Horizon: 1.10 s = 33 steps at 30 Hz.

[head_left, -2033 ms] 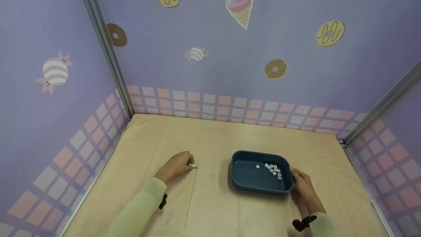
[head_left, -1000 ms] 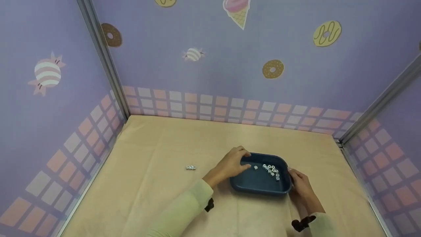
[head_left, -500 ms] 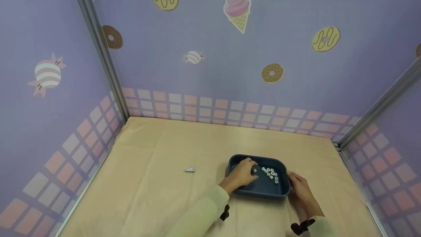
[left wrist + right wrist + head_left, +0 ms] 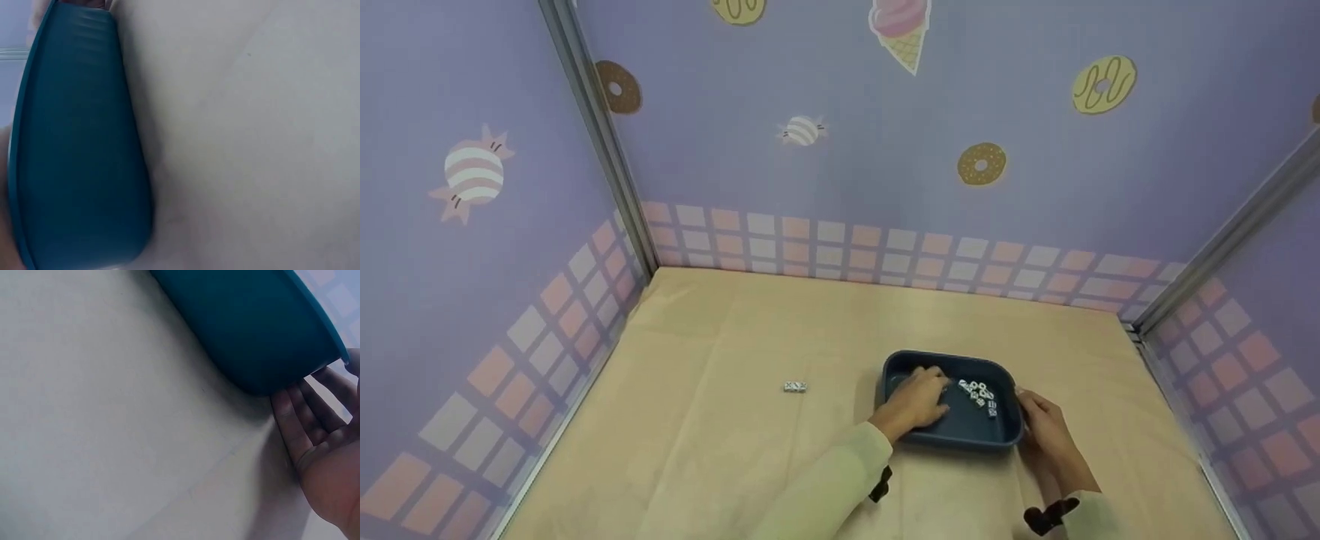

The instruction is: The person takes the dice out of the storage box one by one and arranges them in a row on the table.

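A dark blue rectangular tray [image 4: 969, 437] stands on the table, with several small white dice [image 4: 979, 393] clustered toward its right end. My left hand [image 4: 913, 401] reaches inside the tray over its left part. Its fingertips are at a single die, mostly hidden now, and the thumb looks apart from the fingers. The left wrist view shows only the tray's outer wall [image 4: 84, 140]. At the tray's right end my right hand [image 4: 1048, 426] holds it, thumb at the rim and fingers against the lower wall, as the right wrist view shows.
A short row of dice [image 4: 795, 387] lies on the table left of the tray. A cream cloth [image 4: 720, 442] covers the table. Purple patterned walls [image 4: 870, 180] stand behind and on both sides.
My left hand let go of the row of dice on the table, moved right, and went down into the tray at the lone die. My right hand stays at the tray's right end.
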### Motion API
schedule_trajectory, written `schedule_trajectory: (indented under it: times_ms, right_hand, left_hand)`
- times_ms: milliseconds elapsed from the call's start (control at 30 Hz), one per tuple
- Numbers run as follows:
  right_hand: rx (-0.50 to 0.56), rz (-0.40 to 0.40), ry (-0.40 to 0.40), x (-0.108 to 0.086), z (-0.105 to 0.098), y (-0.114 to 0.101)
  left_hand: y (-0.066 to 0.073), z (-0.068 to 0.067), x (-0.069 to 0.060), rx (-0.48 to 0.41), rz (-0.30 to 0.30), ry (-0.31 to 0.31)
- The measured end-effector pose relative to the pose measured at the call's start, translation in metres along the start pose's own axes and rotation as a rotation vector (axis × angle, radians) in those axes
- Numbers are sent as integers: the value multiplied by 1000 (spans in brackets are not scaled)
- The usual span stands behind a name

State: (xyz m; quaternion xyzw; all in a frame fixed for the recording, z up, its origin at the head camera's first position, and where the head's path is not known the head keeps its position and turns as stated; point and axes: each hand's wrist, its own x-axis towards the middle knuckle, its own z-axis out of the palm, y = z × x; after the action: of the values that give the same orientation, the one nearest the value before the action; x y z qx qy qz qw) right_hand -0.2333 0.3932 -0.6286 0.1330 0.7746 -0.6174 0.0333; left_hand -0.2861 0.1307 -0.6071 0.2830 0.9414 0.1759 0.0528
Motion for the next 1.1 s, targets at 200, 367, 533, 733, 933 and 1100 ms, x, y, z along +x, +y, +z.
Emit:
schedule_trajectory:
  times_ms: [200, 367, 533, 733, 933, 1100]
  right_hand:
    - [-29, 3, 23, 2, -3, -6]
    - [-77, -15, 50, 3, -1, -7]
    - [-111, -9, 76, 3, 0, -5]
    - [-100, -14, 88, 1, -3, -4]
    - [-75, 17, 87, 4, -5, -5]
    - [-52, 44, 62, 2, -2, -2]
  left_hand:
    - [2, 3, 6, 20, 21, 42]
    - [-1, 3, 4, -64, 12, 37]
    - [0, 4, 4, -63, 5, 24]
    - [2, 0, 5, -222, 31, 99]
    - [2, -15, -3, -499, 135, 221]
    - [-15, -40, -31, -539, 220, 241]
